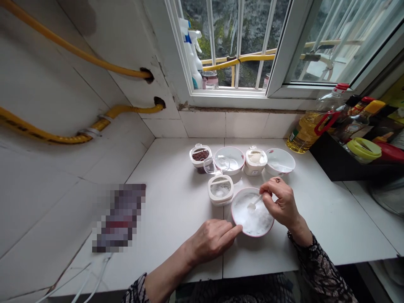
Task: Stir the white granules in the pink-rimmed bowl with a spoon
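Note:
My right hand (279,202) pinches the handle of a small white spoon (257,201), its tip in the white granules that fill much of a white bowl (234,219) with a pink rim. My left hand (214,239) is at the bowl's near left edge, fingers curled and the index fingertip against the rim; its thumb is hidden. Just behind the bowl stands an open seasoning jar (220,201) with white granules in it and its clear lid (217,165) raised.
Behind are a jar of dark reddish-brown bits (200,156), a white bowl (232,166), a jar of pale powder (255,162) and another bowl (280,162). An oil bottle (303,132) and a black rack (334,162) stand right. A pixelated object (120,221) with cables lies left.

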`<state>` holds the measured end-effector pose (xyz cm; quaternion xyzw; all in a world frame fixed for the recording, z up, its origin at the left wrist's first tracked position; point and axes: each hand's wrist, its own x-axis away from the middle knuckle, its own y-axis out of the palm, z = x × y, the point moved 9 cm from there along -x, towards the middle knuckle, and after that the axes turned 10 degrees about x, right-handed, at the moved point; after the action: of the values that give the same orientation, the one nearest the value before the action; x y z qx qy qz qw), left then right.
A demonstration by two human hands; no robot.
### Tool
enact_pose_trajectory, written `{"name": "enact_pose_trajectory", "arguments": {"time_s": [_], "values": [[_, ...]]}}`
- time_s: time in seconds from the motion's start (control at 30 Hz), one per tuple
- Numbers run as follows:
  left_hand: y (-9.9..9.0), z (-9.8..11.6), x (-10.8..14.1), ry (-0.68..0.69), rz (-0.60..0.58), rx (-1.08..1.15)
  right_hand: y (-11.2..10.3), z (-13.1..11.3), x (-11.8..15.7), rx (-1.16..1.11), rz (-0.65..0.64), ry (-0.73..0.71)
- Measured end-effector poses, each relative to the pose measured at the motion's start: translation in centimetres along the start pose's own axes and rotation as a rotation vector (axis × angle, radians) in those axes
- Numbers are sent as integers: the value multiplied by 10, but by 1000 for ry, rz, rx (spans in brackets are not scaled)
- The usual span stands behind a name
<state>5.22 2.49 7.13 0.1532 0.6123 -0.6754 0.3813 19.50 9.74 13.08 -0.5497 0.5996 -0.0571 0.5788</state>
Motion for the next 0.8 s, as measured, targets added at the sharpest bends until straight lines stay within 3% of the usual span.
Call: {"name": "enact_pose_trajectory", "arguments": {"time_s": [0.2,0.4,0.67,0.8], "values": [[2,0,0,3,-15,-7,22,-8,5,-101,-143,-40],[1,-1,1,-7,-16,3,12,8,4,-82,-66,117],[3,-2,2,0,-15,-2,10,2,4,-28,3,27],[4,-2,4,-2,-10,-13,19,-3,6,-75,-65,-12]]}}
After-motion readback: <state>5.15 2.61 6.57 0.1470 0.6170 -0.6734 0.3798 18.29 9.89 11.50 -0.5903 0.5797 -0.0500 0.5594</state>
